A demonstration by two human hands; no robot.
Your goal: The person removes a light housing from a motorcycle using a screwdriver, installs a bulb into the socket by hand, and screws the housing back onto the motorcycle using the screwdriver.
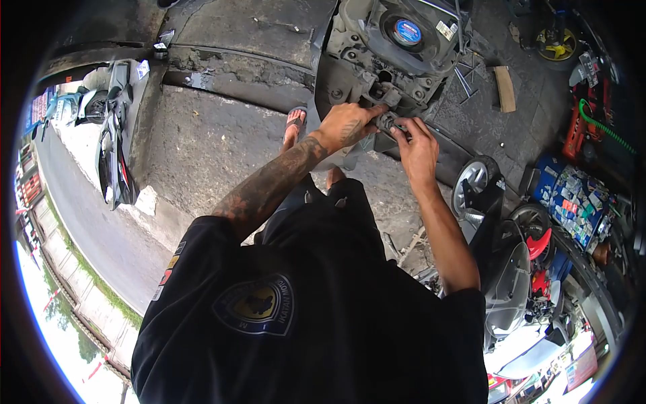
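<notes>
A small dark grey part [385, 122], too small and shaded to name, is between my two hands, close to the stripped body of a scooter [350, 50]. My left hand [344, 126] reaches in from the left, fingers closed around the part's left side, with one finger stretched toward the scooter's frame. On the opposite side my right hand [418, 147] pinches the part between thumb and fingers. Just above the fingers are the dusty metal frame and its bolts. A round cap with a blue label [408, 31] sits in the scooter's upper section.
Metal tools [464, 82] and a wooden block [505, 89] lie on the floor at right. A sticker-covered blue drum [572, 198], a red stand [580, 131] and a wheel [474, 182] stand farther right. Another motorcycle [118, 141] is parked at left, near the road.
</notes>
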